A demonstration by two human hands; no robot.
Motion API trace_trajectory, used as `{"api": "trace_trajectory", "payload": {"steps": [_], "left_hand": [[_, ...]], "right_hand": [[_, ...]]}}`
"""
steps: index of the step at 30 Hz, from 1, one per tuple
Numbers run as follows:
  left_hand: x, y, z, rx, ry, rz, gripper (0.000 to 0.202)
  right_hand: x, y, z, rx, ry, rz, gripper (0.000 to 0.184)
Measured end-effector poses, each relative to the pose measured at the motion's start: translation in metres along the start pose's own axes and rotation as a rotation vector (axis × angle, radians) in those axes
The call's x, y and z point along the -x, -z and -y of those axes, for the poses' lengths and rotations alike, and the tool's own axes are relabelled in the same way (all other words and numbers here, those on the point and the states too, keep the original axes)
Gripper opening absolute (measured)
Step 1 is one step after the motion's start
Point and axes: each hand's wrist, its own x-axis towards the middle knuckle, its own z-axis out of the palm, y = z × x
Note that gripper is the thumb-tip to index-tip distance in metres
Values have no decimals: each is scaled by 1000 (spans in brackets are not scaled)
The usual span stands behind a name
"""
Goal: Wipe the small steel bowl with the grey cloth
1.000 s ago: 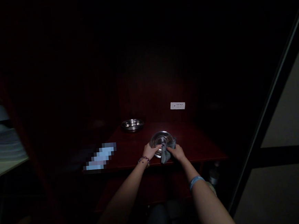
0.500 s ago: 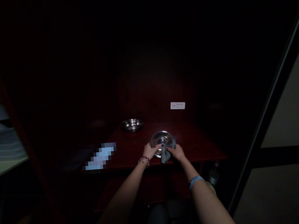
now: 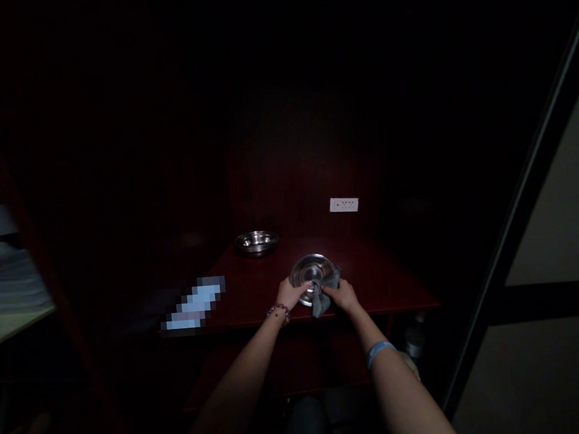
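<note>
A round, shiny steel plate is held between my two hands above the front of a dark red desk. My left hand grips its left rim, with the thumb laid over the inside. On the right side, my right hand is closed on a grey cloth pressed against the plate. Part of the cloth hangs down over the near rim. The fingers under the plate are hidden. Farther back on the left stands a small stack of steel plates.
A white power socket sits on the back wall. A pixelated pale-blue patch lies at the desk's left edge. Below the right edge there is a dim bottle. Pale shelves with stacked items stand far left; a dark-framed panel is on the right.
Almost nothing differs. Both hands, the plate and the cloth keep nearly the same place.
</note>
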Motion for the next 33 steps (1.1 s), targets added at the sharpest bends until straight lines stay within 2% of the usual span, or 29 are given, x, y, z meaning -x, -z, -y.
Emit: {"api": "trace_trajectory", "payload": {"steps": [13,17,26,33], "left_hand": [[2,0,-4,2,4,-12,38],[3,1,-5,17,-11,18,39],[1,1,-1,-13,1,10,34],[-2,-2,7,11,-5,-1,41]], "right_hand": [[1,1,0,-12,20,-11,34],[0,0,-2,-6,15,-14,35],[0,0,-1,-4,10,-11,35],[-2,-1,-3,6,1,-10,33]]}}
